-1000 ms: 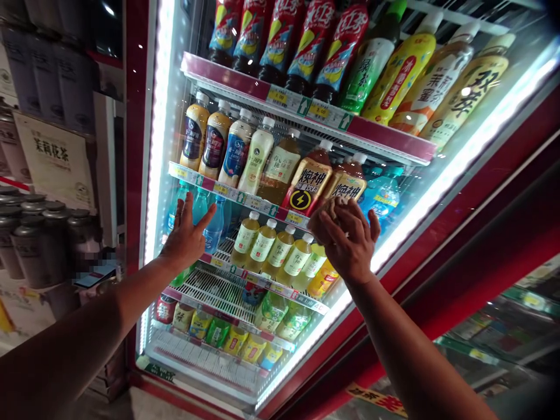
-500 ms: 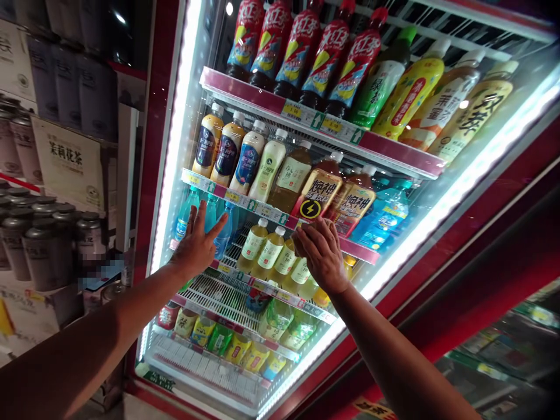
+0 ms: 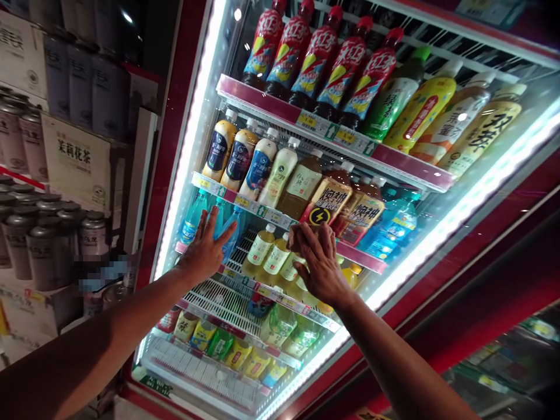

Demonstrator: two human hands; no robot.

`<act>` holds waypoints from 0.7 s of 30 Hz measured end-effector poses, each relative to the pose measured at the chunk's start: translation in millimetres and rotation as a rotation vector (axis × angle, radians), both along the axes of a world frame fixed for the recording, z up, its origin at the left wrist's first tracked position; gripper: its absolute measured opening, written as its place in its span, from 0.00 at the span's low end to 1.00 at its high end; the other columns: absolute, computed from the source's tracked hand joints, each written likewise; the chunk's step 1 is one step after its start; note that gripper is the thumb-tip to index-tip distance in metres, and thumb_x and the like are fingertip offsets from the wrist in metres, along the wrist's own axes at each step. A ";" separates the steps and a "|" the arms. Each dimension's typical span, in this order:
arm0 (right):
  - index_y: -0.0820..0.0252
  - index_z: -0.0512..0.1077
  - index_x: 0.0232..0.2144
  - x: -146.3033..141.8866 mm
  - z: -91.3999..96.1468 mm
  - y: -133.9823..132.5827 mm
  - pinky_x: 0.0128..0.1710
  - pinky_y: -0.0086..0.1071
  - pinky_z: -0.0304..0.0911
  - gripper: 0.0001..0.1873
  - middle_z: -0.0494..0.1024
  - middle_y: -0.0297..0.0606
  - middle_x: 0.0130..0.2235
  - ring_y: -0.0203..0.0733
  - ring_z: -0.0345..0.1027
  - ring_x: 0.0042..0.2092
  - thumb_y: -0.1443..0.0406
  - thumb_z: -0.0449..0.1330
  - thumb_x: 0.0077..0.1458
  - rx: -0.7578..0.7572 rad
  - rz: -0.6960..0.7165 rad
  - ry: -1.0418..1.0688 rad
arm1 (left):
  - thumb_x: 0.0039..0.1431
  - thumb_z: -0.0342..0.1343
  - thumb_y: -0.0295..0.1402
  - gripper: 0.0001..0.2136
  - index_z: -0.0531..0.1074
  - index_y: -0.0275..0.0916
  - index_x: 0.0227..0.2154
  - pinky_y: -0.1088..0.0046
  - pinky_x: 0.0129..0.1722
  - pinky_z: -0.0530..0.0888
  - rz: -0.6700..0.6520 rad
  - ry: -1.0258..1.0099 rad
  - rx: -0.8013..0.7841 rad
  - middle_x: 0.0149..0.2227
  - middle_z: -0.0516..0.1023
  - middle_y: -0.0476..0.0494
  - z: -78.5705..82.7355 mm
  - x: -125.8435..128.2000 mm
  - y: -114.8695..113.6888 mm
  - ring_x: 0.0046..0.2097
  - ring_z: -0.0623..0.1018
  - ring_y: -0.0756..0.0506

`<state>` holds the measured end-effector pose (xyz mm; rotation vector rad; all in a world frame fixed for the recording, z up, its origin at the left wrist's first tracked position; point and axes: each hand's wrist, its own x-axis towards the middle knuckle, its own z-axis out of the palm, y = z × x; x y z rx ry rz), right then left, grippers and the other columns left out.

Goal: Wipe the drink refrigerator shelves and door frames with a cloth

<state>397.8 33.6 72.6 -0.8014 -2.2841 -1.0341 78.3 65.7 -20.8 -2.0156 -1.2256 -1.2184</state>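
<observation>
- The cloth (image 3: pixel 301 234) is wadded under our right hand (image 3: pixel 324 265), whose fingers are closed over it, pressed to the glass door (image 3: pixel 437 224) in front of the pale-yellow bottles (image 3: pixel 271 256).
- A second ago it sat higher and further right, by the lightning-label bottles (image 3: pixel 326 204). It has slid down-left, so that patch is passed.
- Our left hand (image 3: pixel 206 249) stays flat on the glass, fingers spread wide, over the blue bottles (image 3: pixel 192 216).

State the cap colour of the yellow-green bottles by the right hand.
White caps, best seen in the head view, left of the right hand.
</observation>
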 end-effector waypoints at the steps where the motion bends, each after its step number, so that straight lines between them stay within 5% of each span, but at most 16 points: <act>1: 0.58 0.45 0.75 5.8 2.9 -1.1 0.74 0.63 0.42 0.39 0.58 0.44 0.73 0.58 0.24 0.77 0.63 0.55 0.68 -0.009 0.001 -0.053 | 0.56 0.53 0.15 0.51 0.35 0.58 0.74 0.31 0.68 0.58 -0.006 0.004 0.001 0.75 0.14 0.46 0.1 -0.9 -0.3 0.74 0.38 0.18; 6: 0.35 0.58 0.70 30.4 33.3 5.6 0.72 0.50 0.48 0.33 0.68 0.22 0.68 0.48 0.40 0.76 0.67 0.56 0.68 0.081 0.038 -0.260 | 0.56 0.52 0.16 0.50 0.35 0.57 0.74 0.31 0.68 0.58 -0.017 -0.001 0.000 0.74 0.14 0.47 -1.1 -3.1 -0.4 0.74 0.38 0.18; 11: 0.37 0.70 0.63 17.0 35.9 15.8 0.64 0.47 0.56 0.28 0.76 0.30 0.63 0.51 0.61 0.67 0.59 0.67 0.62 0.338 0.011 0.057 | 0.56 0.53 0.16 0.50 0.36 0.57 0.74 0.32 0.68 0.58 -0.041 -0.008 -0.006 0.75 0.15 0.46 -2.4 -4.9 0.0 0.74 0.38 0.18; 13: 0.41 0.72 0.61 5.3 26.8 19.0 0.64 0.48 0.56 0.26 0.76 0.34 0.63 0.53 0.58 0.68 0.60 0.67 0.61 0.411 -0.013 0.196 | 0.56 0.54 0.16 0.50 0.36 0.57 0.74 0.32 0.67 0.59 -0.043 -0.005 -0.016 0.75 0.16 0.45 -2.1 -6.1 -0.7 0.74 0.38 0.18; 16: 0.44 0.73 0.60 -7.4 17.8 22.2 0.68 0.50 0.53 0.23 0.75 0.34 0.64 0.54 0.49 0.73 0.64 0.65 0.63 0.338 -0.024 0.121 | 0.56 0.53 0.15 0.51 0.35 0.58 0.74 0.32 0.67 0.60 -0.038 0.003 -0.032 0.75 0.16 0.44 -1.5 -8.0 -1.8 0.74 0.37 0.18; 21: 0.42 0.67 0.65 -18.9 22.2 28.4 0.73 0.59 0.44 0.28 0.66 0.34 0.70 0.54 0.38 0.76 0.65 0.62 0.65 0.340 -0.026 0.191 | 0.56 0.52 0.15 0.48 0.41 0.54 0.74 0.33 0.67 0.59 -0.046 0.010 -0.029 0.74 0.15 0.43 -2.3 -9.6 -1.2 0.73 0.36 0.18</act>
